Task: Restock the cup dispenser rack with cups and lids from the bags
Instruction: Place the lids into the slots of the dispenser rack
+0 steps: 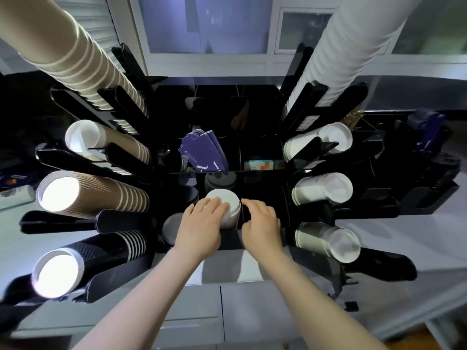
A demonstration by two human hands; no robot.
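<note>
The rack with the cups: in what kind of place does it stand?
Probably a café or self-service drinks counter. The black rack holds many stacks of paper cups, purple sleeves stand in a middle compartment, and white cabinets are below.

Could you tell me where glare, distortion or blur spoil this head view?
Head view: glare whitens the brown cup stack's mouth and the black cup stack's mouth; wide-angle distortion splays the rack's arms outward; the rack's centre is dark; the right-side white cups look soft.
</note>
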